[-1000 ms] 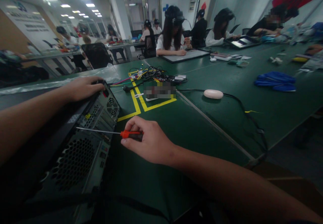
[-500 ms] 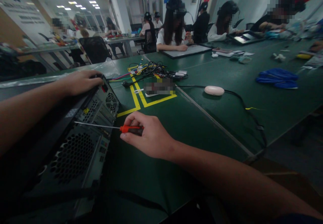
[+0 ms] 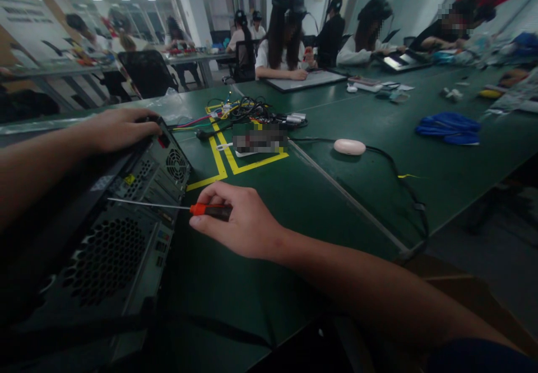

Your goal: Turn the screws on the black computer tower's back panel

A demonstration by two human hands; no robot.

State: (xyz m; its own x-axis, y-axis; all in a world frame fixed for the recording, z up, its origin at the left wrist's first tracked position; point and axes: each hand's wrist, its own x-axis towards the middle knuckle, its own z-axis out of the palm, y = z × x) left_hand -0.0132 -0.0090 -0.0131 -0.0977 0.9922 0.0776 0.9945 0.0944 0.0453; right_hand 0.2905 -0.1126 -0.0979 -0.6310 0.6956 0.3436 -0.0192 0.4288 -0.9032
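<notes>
On the left stands a desktop computer case (image 3: pixel 166 233), its rear panel with a round fan grille and a honeycomb vent facing right. My left hand (image 3: pixel 120 129) is on its top, fingers bent over the far edge and holding it. In my right hand (image 3: pixel 244 219) is a screwdriver (image 3: pixel 210 210) with a red and black handle, gripped between thumb and curled fingers. Its long thin shaft points left, the tip at the upper edge of the rear panel above the honeycomb vent. Whether the tip sits in a screw I cannot tell.
Behind the case lie tangled cables (image 3: pixel 252 109) inside yellow tape lines (image 3: pixel 260 164). A pale pink oval case (image 3: pixel 349 147) rests on a black cable. Farther right is a blue cloth bundle (image 3: pixel 448 128). Several people sit at the green table (image 3: pixel 302 210) and beyond.
The whole view has shifted slightly, so things appear farther left. Both hands keep their grips, and the screwdriver stays at the same part of the case.
</notes>
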